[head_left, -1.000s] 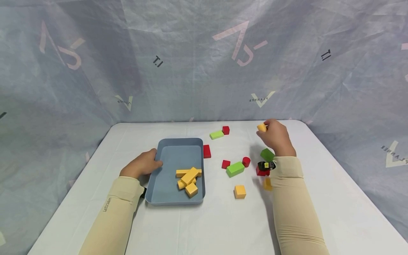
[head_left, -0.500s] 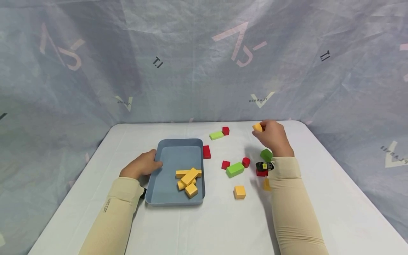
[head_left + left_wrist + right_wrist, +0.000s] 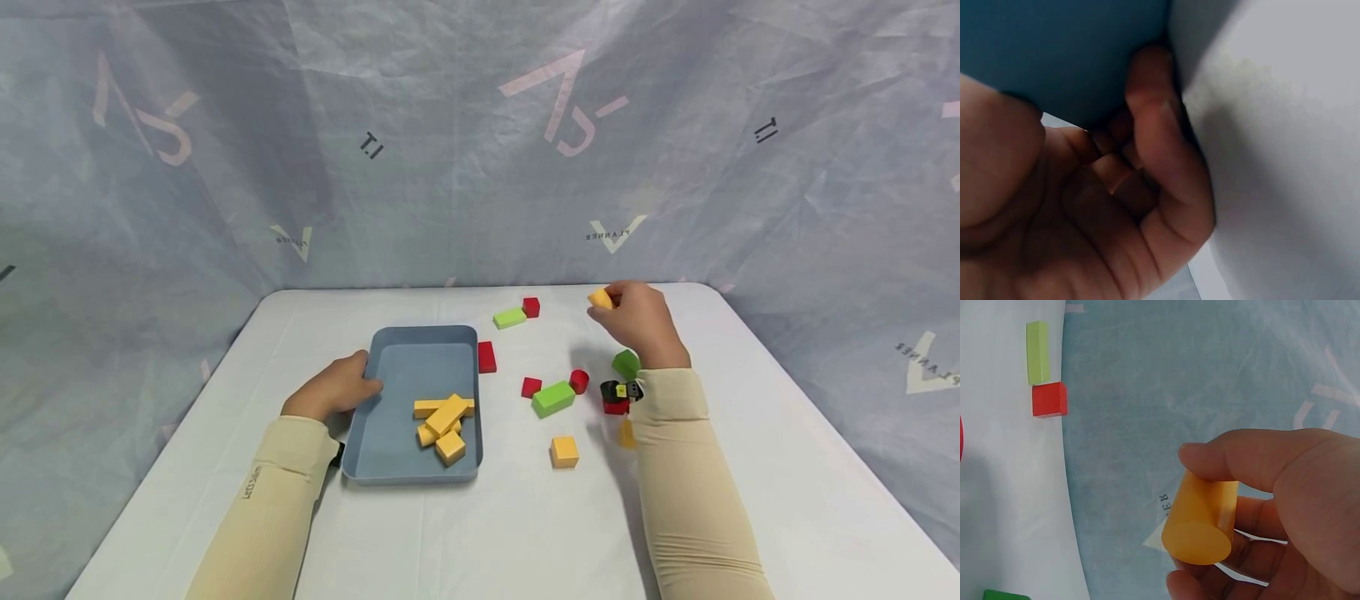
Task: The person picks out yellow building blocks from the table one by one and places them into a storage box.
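Observation:
My left hand [image 3: 337, 387] grips the left wall of a blue-grey tray [image 3: 420, 354], thumb over the rim; the left wrist view shows the fingers [image 3: 1163, 137] curled at the tray's underside. Inside lie yellow blocks: a long bar [image 3: 429, 408], a rectangular block [image 3: 447, 414] on top of others, a cube [image 3: 450, 447] and a partly covered cylinder [image 3: 426, 435]. Raised over the far right of the table, my right hand [image 3: 639, 321] pinches a yellow cylinder [image 3: 1200, 519] between thumb and fingers, one round end showing in the right wrist view.
Right of the tray lie a yellow cube [image 3: 564, 452], green block [image 3: 553, 399], red cylinder [image 3: 579, 382] and flat red pieces [image 3: 531, 387]. A light green block [image 3: 510, 317] touches a red cube [image 3: 531, 307] farther back. Under the right forearm, a dark green piece [image 3: 626, 363] is partly hidden.
My right hand has moved slightly left with the yellow cylinder, more slowly in the last half second. My left hand and the tray have stayed in place.

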A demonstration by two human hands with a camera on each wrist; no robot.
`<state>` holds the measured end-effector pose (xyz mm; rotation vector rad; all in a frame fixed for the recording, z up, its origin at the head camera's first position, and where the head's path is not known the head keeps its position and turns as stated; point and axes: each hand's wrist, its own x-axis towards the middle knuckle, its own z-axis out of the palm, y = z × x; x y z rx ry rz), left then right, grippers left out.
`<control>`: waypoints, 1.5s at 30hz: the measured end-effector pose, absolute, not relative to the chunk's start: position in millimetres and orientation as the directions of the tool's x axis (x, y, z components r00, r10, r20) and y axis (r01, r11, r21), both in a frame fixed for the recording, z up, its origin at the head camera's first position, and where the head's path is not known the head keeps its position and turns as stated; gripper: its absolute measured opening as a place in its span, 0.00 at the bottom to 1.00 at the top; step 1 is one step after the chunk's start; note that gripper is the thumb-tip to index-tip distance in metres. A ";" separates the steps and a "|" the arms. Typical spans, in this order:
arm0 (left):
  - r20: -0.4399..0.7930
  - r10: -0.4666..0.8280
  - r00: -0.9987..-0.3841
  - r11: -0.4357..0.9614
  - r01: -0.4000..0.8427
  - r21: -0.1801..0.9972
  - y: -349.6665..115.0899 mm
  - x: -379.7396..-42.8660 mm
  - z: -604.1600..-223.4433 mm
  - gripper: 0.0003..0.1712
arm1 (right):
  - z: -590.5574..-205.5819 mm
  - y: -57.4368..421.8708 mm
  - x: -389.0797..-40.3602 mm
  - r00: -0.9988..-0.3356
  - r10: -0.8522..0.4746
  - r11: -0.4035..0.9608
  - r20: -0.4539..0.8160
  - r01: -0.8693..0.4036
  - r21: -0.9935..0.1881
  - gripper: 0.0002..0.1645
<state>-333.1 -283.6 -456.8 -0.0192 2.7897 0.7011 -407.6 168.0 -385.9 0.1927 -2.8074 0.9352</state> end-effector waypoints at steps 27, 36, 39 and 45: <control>-0.264 0.044 -0.963 0.881 -0.087 0.464 -283.7 -331.9 -454.9 0.36 | -379.0 147.3 -399.3 -0.974 -0.146 0.792 0.174 -0.221 -0.570 0.23; -0.264 0.038 -0.964 0.883 -0.091 0.461 -281.0 -331.2 -454.3 0.36 | -379.2 143.6 -398.3 -0.969 -0.166 0.795 0.185 -0.243 -0.556 0.26; -0.264 0.038 -0.964 0.884 -0.091 0.459 -280.9 -330.9 -454.8 0.36 | -379.5 142.4 -398.1 -0.967 -0.175 0.791 0.185 -0.251 -0.558 0.25; -0.263 0.039 -0.964 0.880 -0.092 0.465 -280.7 -330.5 -455.3 0.35 | -379.8 140.5 -398.2 -0.967 -0.191 0.793 0.168 -0.253 -0.554 0.24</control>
